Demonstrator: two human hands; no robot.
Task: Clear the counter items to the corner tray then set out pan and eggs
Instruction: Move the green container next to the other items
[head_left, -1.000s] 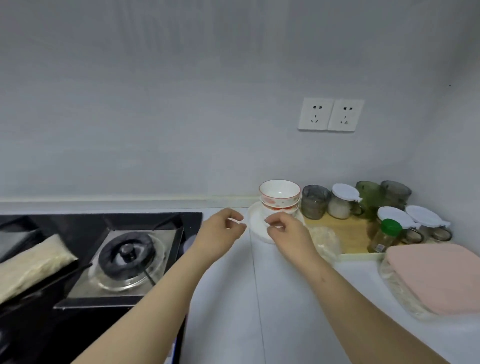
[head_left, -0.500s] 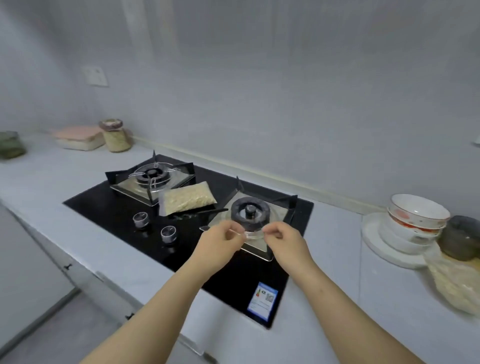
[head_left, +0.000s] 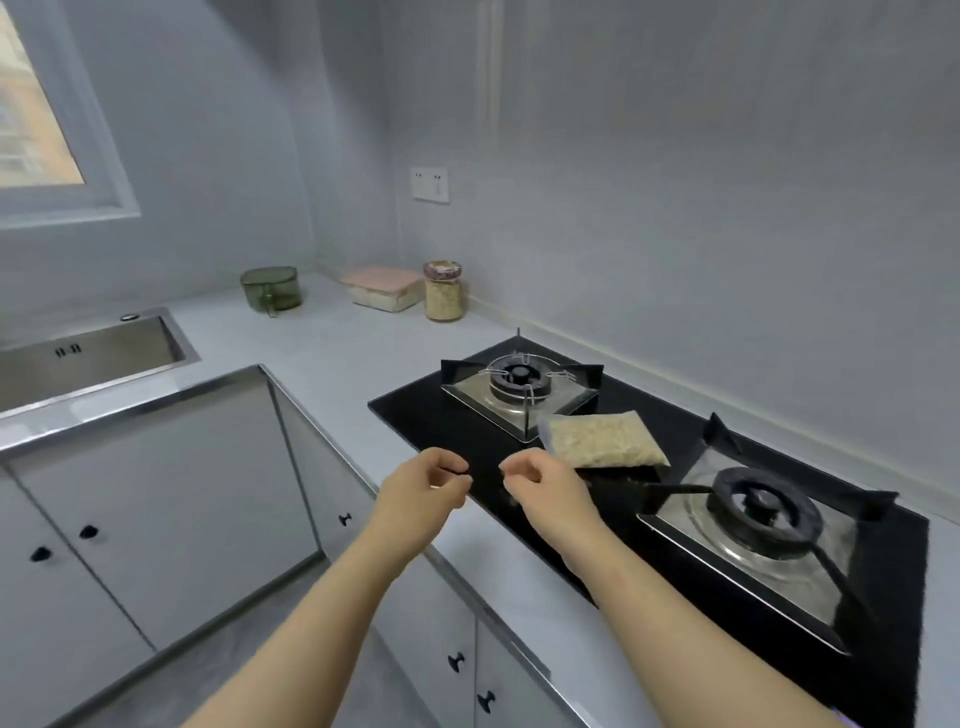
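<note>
Clear bag of pale grain (head_left: 602, 440) lies flat on black hob (head_left: 410, 413). Left hand (head_left: 423, 499), right hand (head_left: 545, 491): fingers curled in, nothing visibly held.

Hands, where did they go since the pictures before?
Both hands left the plate by the bowls and swung left with the view. The left hand and right hand are now curled and empty above the hob's front edge. The bowls have gone from view and a sink has come in. The bag lies on the hob as before.
</note>
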